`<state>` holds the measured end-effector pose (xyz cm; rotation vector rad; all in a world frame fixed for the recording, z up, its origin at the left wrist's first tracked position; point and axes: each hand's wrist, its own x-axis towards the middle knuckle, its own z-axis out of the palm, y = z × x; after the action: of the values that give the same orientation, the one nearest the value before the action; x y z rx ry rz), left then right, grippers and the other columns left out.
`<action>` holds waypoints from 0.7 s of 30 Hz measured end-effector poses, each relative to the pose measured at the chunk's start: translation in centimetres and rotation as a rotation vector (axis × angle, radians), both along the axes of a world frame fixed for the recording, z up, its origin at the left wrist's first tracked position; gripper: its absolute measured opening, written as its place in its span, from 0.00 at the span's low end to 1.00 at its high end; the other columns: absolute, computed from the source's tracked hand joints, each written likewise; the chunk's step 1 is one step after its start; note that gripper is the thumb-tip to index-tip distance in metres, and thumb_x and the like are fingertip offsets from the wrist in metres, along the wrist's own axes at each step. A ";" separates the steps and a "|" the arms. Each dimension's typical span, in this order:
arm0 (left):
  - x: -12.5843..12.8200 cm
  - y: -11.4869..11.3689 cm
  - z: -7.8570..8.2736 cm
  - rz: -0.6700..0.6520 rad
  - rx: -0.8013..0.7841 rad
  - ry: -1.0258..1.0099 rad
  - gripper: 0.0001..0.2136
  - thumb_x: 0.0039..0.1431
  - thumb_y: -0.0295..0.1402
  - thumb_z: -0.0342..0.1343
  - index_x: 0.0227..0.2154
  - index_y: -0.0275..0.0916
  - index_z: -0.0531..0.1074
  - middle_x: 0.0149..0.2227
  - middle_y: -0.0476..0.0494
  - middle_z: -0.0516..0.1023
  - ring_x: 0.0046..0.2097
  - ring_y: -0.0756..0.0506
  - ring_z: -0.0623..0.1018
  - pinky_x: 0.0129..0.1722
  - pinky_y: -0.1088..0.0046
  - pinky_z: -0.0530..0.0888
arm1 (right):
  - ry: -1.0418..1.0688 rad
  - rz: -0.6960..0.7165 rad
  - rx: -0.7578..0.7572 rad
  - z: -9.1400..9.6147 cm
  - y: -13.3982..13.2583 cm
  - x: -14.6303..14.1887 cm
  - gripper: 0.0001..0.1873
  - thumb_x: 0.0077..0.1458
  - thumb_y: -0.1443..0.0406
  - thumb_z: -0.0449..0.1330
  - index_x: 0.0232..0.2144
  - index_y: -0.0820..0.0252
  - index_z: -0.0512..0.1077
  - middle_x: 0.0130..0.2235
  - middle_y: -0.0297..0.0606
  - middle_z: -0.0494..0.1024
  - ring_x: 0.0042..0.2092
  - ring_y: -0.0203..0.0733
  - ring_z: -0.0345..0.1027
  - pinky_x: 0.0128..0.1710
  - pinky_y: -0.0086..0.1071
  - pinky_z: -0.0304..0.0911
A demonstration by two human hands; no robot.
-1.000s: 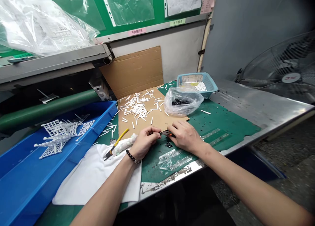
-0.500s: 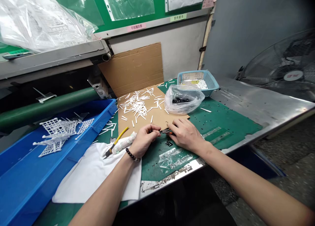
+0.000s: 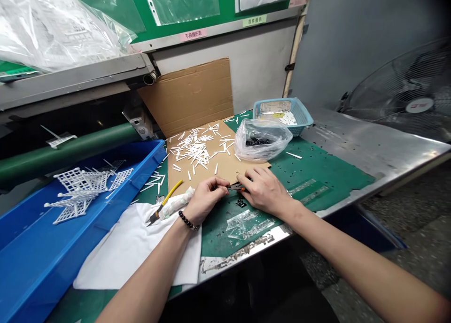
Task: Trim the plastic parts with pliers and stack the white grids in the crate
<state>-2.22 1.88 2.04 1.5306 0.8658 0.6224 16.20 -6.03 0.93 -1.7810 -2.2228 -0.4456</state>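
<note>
Hands shifted only slightly: right hand (image 3: 264, 191) has its grip clamped on small orange-handled pliers (image 3: 237, 187); left hand (image 3: 206, 200) pinched beside them, hold unclear.

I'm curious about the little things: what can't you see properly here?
In the head camera view:
- The small orange-handled tool: mostly hidden by the right hand and left hand.
- The black pieces: blurred by the plastic bag.
- The fan: cut off by the right edge.
</note>
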 end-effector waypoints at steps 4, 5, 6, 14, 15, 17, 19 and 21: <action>0.0 0.1 -0.1 -0.008 0.012 0.018 0.08 0.47 0.29 0.59 0.33 0.35 0.75 0.30 0.46 0.76 0.32 0.50 0.72 0.32 0.75 0.66 | -0.034 0.009 0.002 0.1 0.0 0.0 0.13 0.59 0.62 0.56 0.45 0.61 0.70 0.39 0.44 0.70 0.41 0.50 0.58 0.41 0.39 0.49; 0.0 0.1 -0.1 -0.008 0.004 0.023 0.08 0.46 0.29 0.59 0.32 0.35 0.75 0.30 0.46 0.76 0.31 0.50 0.71 0.31 0.75 0.65 | -0.038 0.013 0.002 0.1 0.0 0.0 0.13 0.59 0.62 0.56 0.45 0.61 0.70 0.38 0.44 0.70 0.41 0.50 0.58 0.41 0.38 0.48; 0.0 0.1 -0.1 -0.009 -0.010 0.028 0.08 0.46 0.30 0.59 0.32 0.35 0.75 0.29 0.46 0.75 0.30 0.50 0.71 0.30 0.76 0.64 | -0.040 0.017 0.002 0.1 0.0 0.0 0.12 0.59 0.62 0.56 0.44 0.61 0.70 0.38 0.44 0.70 0.41 0.49 0.58 0.40 0.38 0.48; 0.0 0.0 0.1 -0.041 -0.164 -0.024 0.11 0.46 0.32 0.62 0.33 0.33 0.73 0.26 0.49 0.73 0.25 0.54 0.66 0.25 0.79 0.58 | -0.063 0.025 -0.023 0.0 0.1 0.1 0.08 0.60 0.64 0.55 0.38 0.62 0.71 0.37 0.43 0.71 0.39 0.47 0.59 0.37 0.37 0.47; 0.0 0.0 0.0 -0.042 -0.173 -0.030 0.11 0.46 0.32 0.62 0.33 0.33 0.73 0.25 0.49 0.73 0.25 0.55 0.65 0.25 0.79 0.58 | -0.067 0.024 -0.028 0.0 0.1 0.2 0.07 0.60 0.64 0.54 0.38 0.62 0.71 0.37 0.43 0.71 0.38 0.46 0.60 0.37 0.37 0.47; 0.0 0.1 -0.1 -0.047 -0.184 -0.037 0.11 0.46 0.32 0.62 0.34 0.33 0.73 0.25 0.49 0.73 0.25 0.55 0.65 0.25 0.79 0.57 | -0.074 0.020 -0.041 0.0 0.1 0.2 0.07 0.60 0.66 0.54 0.36 0.61 0.71 0.36 0.42 0.72 0.38 0.46 0.61 0.35 0.37 0.46; 0.0 0.1 -0.2 -0.049 -0.188 -0.040 0.12 0.46 0.32 0.63 0.34 0.32 0.73 0.26 0.49 0.74 0.25 0.55 0.65 0.25 0.79 0.57 | -0.081 0.013 -0.053 -0.1 0.1 0.2 0.06 0.60 0.67 0.53 0.35 0.61 0.71 0.36 0.42 0.72 0.37 0.45 0.61 0.34 0.36 0.46; 0.0 0.1 -0.3 -0.049 -0.191 -0.044 0.12 0.47 0.32 0.63 0.35 0.32 0.73 0.26 0.48 0.74 0.25 0.55 0.66 0.25 0.79 0.58 | -0.078 0.006 -0.060 -0.3 0.1 0.2 0.06 0.60 0.68 0.53 0.34 0.61 0.71 0.35 0.41 0.72 0.36 0.44 0.62 0.33 0.36 0.46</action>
<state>-2.24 2.02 1.76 1.3573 0.8283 0.5207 16.37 -5.89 0.66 -1.8154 -2.3172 -0.4592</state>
